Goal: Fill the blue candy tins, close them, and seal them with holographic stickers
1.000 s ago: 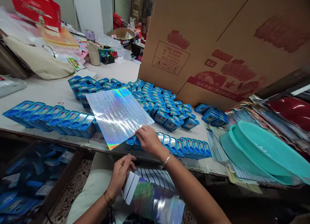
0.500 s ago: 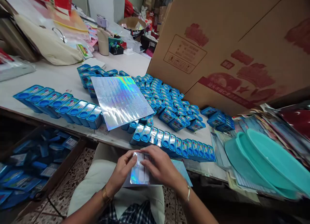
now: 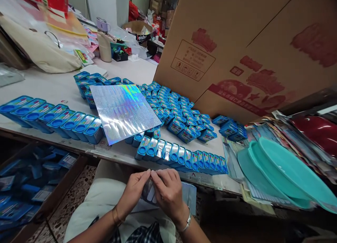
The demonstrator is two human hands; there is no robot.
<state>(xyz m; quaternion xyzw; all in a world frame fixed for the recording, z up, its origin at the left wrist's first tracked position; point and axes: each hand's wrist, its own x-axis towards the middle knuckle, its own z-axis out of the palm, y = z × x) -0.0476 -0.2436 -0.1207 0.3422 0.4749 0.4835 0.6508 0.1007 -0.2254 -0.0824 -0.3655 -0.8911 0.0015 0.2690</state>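
Observation:
My left hand [image 3: 133, 194] and my right hand [image 3: 167, 192] meet above my lap, fingertips pinched together on a holographic sticker sheet [image 3: 191, 198] held between them. Most of that sheet is hidden behind the hands. Just beyond, a row of small blue boxes [image 3: 181, 157] stands along the table's near edge. A larger holographic sheet [image 3: 122, 111] lies on top of more blue boxes, apart from both hands.
Another row of blue boxes [image 3: 50, 118] runs along the left; a dense cluster [image 3: 176, 108] fills the table's middle. A big cardboard carton [image 3: 237, 50] stands behind. Teal plastic basins [image 3: 286, 173] sit right. A box of blue items [image 3: 28, 181] lies on the floor left.
My right hand left the large sheet on the table and joined the left in my lap. Both hands now pinch the smaller sheet, held lower than half a second ago.

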